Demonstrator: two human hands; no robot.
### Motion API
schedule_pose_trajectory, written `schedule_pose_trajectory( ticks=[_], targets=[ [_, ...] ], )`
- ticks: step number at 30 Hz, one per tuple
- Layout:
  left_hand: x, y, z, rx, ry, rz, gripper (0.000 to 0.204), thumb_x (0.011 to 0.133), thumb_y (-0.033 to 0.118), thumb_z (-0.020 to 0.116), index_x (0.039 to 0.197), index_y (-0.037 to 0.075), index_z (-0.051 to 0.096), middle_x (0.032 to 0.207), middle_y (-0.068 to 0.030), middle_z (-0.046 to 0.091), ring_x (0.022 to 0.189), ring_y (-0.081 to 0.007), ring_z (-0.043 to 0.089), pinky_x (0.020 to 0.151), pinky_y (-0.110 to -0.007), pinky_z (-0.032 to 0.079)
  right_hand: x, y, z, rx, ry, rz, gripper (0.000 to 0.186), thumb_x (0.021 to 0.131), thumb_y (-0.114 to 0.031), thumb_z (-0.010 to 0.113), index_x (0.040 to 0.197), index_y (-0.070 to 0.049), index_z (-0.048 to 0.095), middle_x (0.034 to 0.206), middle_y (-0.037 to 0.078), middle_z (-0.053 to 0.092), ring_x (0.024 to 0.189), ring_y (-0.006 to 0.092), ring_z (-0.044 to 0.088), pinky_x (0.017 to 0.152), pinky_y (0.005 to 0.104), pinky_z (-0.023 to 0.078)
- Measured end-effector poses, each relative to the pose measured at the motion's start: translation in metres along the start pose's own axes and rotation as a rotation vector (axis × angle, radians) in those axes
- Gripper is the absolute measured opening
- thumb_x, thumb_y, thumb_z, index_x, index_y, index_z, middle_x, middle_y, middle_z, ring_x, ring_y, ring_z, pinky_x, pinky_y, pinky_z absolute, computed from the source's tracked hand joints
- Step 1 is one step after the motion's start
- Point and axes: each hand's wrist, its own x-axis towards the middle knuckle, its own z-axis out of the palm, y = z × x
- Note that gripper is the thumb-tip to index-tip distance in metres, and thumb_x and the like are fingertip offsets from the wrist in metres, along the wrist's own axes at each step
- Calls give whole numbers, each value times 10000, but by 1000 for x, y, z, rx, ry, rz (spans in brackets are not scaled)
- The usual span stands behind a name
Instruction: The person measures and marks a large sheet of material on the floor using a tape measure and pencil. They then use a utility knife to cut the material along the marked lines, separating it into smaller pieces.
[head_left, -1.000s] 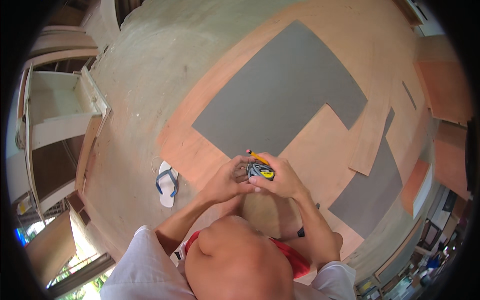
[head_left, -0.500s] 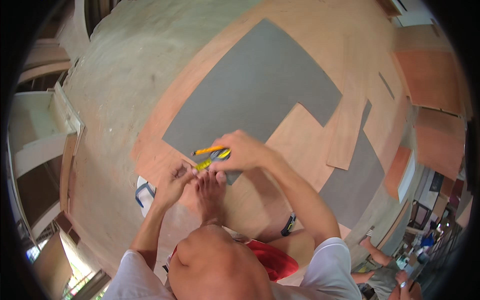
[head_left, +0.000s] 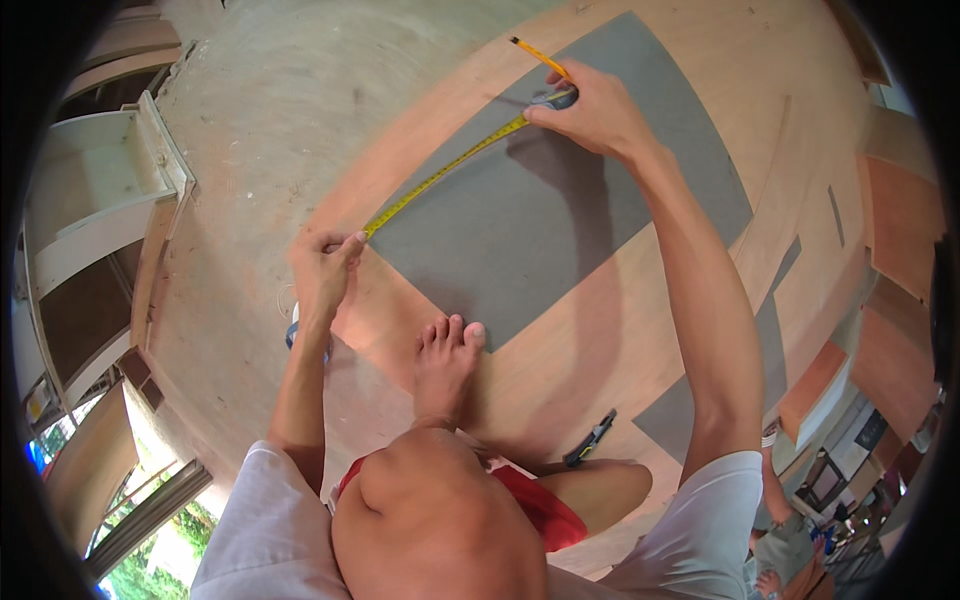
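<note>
A yellow tape measure blade (head_left: 440,172) runs diagonally across a grey sheet (head_left: 500,260) on plywood (head_left: 570,350). My left hand (head_left: 330,262) pinches the blade's end near the sheet's left corner. Farther up and to the right, my right hand (head_left: 590,110) grips the tape case (head_left: 552,97), with an orange pencil (head_left: 540,57) sticking up from its fingers and a shadow falling below. My bare foot (head_left: 445,370) rests at the sheet's lower edge. A utility knife (head_left: 590,438) lies beside my leg.
Unfinished cabinet frames (head_left: 95,160) line the left. A sandal (head_left: 305,335) sits partly behind my left arm. More grey sheet pieces (head_left: 665,415) lie at the right, beside leaning wood panels (head_left: 905,215). Another person (head_left: 785,550) is partly visible at lower right.
My hands have separated, drawing out the tape blade. My right hand has moved up and right over the sheet, and my left hand has moved up toward the sheet's corner.
</note>
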Motion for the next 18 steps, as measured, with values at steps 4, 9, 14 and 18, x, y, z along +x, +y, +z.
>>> schedule_pose_trajectory(
  ticks=[4, 9, 14, 18],
  targets=[
    [6, 10, 1, 26, -22, -124, 215, 877, 96, 830, 789, -40, 689, 663, -56, 664, 581, -102, 596, 534, -257, 446, 23, 12, 9, 4, -46, -27, 559, 775, -447, 830, 1077, -3, 677, 1033, 171, 710, 921, 313, 663, 831, 412, 534],
    [17, 9, 0, -15, -42, -122, 192, 823, 26, 854, 783, -17, 671, 713, -28, 638, 616, -97, 577, 563, -241, 439, 52, 15, -7, -2, -184, -39, 526, 773, -422, 844, 1052, -5, 689, 1020, 173, 709, 923, 295, 656, 823, 399, 527],
    [20, 17, 6, 160, -68, -17, 175, 774, -22, 852, 836, -6, 689, 773, -13, 614, 700, -95, 545, 642, -263, 453, 76, 32, -44, -8, -289, -34, 518, 777, -398, 843, 1078, 0, 705, 961, 148, 708, 900, 269, 655, 807, 368, 517],
    [23, 18, 4, 218, -115, 105, 187, 760, -64, 815, 898, -5, 705, 852, -40, 640, 758, -139, 572, 700, -304, 481, 100, 72, -84, -78, -213, 60, 544, 781, -380, 845, 1143, -1, 698, 989, 109, 708, 926, 223, 650, 824, 347, 512]
  ],
)
